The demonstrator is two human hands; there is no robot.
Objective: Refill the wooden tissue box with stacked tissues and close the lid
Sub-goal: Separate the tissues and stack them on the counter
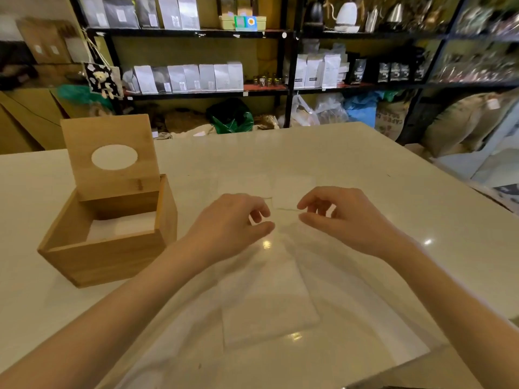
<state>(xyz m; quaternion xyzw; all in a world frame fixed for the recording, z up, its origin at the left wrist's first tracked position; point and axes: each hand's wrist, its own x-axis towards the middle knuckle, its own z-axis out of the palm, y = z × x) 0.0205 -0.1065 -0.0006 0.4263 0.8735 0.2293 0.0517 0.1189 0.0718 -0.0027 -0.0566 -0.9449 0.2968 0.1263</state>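
Nearest, a flat tissue stack [269,299] in clear wrap lies on the bench [365,169]. Just beyond it, left hand [233,220] and right hand [342,217] each pinch the wrap's edge; pulling apart evenly should open it cleanly. Left of both, the box [109,242], lid [112,155] raised, holds some tissues.

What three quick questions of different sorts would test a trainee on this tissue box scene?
1. True or false: the lid of the wooden box stands open.
2. On which side of the person does the box sit? A) left B) right
3. Fill in: white ___ already lie inside the box.

Key: 1 true. 2 A. 3 tissues. The left hand and right hand hover with fingers curled over a flat tissue on the table.
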